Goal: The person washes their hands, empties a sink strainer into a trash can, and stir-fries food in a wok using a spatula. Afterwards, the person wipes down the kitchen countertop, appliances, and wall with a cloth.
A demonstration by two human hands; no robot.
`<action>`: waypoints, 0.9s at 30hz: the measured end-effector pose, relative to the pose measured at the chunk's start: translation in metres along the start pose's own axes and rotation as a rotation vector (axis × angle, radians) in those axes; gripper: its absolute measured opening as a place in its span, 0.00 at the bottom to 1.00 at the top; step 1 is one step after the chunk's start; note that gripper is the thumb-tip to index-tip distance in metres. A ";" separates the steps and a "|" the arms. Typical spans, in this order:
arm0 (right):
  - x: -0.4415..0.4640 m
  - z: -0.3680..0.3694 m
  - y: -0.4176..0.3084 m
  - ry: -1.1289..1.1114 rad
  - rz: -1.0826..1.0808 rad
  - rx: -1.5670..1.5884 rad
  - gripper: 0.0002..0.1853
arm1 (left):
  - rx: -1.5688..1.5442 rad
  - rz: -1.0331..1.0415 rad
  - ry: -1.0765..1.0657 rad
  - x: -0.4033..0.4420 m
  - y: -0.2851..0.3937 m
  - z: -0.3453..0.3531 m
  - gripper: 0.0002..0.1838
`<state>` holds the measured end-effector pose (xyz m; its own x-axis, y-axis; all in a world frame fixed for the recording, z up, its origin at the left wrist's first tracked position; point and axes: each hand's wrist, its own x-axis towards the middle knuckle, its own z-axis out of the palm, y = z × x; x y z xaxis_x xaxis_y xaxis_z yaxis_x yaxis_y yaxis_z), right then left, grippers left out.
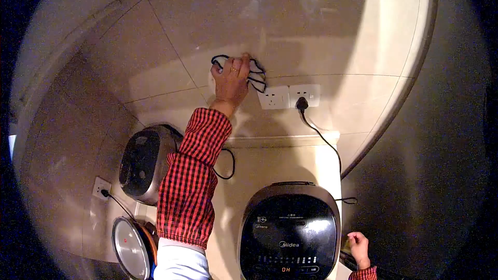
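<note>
My left hand [232, 80], in a red and black checked sleeve, is pressed against the tiled wall with a dark-edged cloth [256, 76] bunched under its fingers. The cloth lies just left of a double white wall socket [274, 97]. At the lower right, my right hand [359, 248] is beside the black Midea cooker [290, 233], its fingers curled together; whether anything is between them is too small to tell.
A black plug [301, 103] sits in the right socket, its cord running down behind the cooker. A second dark appliance [140, 163] stands left of my sleeve. Below it are a round glass-lidded pot [130, 249] and another wall socket [101, 187].
</note>
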<state>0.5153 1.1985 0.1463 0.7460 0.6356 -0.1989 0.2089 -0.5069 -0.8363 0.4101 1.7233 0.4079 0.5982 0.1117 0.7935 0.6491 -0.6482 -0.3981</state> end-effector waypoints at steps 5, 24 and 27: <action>-0.003 0.001 0.012 0.010 -0.044 -0.011 0.03 | 0.017 -0.058 -0.055 0.008 0.007 -0.012 0.33; -0.007 -0.006 0.026 0.028 0.022 0.054 0.04 | -0.069 0.484 -0.244 -0.047 -0.023 0.022 0.23; -0.018 -0.015 0.045 0.012 0.087 -0.003 0.04 | -0.016 0.553 -0.474 -0.026 -0.023 0.003 0.24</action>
<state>0.5207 1.1556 0.1201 0.7692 0.5818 -0.2643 0.1450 -0.5617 -0.8145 0.3811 1.7372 0.3950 0.9783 0.0764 0.1925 0.1883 -0.7148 -0.6735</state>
